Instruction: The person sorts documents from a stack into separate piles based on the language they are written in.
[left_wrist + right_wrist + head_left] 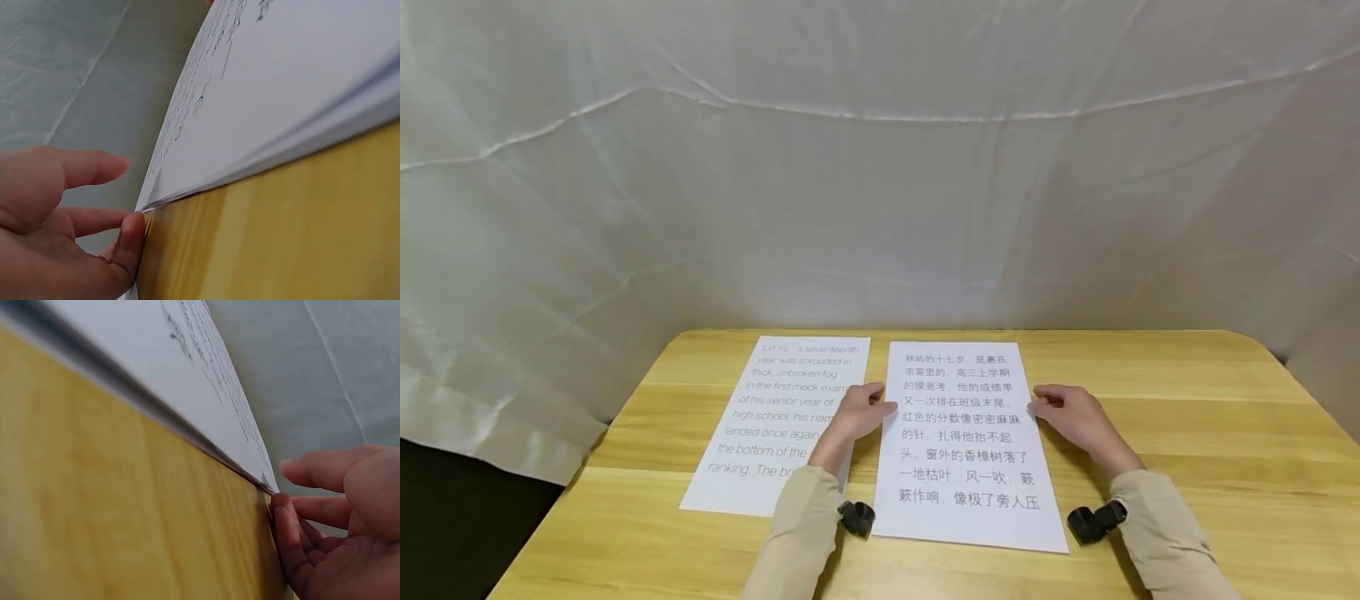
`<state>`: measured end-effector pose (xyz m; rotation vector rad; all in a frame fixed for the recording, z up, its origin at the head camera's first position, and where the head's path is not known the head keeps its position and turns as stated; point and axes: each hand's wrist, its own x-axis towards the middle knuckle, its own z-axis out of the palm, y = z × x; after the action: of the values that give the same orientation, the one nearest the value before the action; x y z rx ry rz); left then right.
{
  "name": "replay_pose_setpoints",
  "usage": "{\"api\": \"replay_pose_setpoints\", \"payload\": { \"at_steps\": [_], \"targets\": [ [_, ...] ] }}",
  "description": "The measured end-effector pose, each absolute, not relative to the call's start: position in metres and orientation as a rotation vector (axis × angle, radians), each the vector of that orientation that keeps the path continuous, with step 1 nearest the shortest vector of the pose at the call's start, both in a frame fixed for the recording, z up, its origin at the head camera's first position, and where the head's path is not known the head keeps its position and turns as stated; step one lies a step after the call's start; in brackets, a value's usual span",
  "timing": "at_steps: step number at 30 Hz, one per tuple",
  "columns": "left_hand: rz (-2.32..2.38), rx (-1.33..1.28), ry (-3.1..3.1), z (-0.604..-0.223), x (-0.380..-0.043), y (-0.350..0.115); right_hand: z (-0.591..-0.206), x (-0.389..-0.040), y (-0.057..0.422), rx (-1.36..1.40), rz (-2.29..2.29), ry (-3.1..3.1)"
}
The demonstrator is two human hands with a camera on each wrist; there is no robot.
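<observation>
A stack of white paper [962, 417], its top sheet printed with Chinese text, lies on the wooden table between both hands. At its left long edge is my left hand [857, 412], and the right hand [1078, 421] is at the opposite edge. In the left wrist view, fingertips [132, 228] touch the side of the stack while the thumb [97, 167] stays raised and apart from the paper. Fingertips [282, 503] meet the other side likewise in the right wrist view, with that thumb [312, 469] also off the sheets. Several layers show along the edges.
Left of the stack lies a white sheet [775, 417] with English text, partly covered by the left hand and forearm. The wooden table [1187, 400] extends to the right. A pale fabric curtain [880, 208] hangs behind it. Each wrist wears a small black camera [856, 518].
</observation>
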<state>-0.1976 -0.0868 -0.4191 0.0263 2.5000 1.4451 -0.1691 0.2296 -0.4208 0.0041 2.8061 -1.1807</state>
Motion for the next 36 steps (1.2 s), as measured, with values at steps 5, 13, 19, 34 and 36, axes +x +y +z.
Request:
{"api": "replay_pose_setpoints", "payload": {
  "at_steps": [5,13,19,34,36],
  "targets": [
    [1.411,0.080,2.525,-0.418,-0.197,-0.086,-0.420,-0.170,0.226,-0.023,-1.122,2.833],
    [1.442,0.084,2.517,-0.419,-0.195,-0.084,-0.422,-0.169,0.222,-0.036,-1.106,2.860],
    [1.481,0.050,2.526,-0.422,-0.193,-0.083,-0.427,-0.168,0.221,-0.036,-1.147,2.869],
    [1.662,-0.004,2.501,-0.421,-0.191,-0.079,-0.422,-0.163,0.213,0.103,-1.363,2.762],
    [1.661,-0.012,2.499,-0.421,-0.191,-0.079,-0.421,-0.162,0.211,0.125,-1.381,2.744]
  ]
}}
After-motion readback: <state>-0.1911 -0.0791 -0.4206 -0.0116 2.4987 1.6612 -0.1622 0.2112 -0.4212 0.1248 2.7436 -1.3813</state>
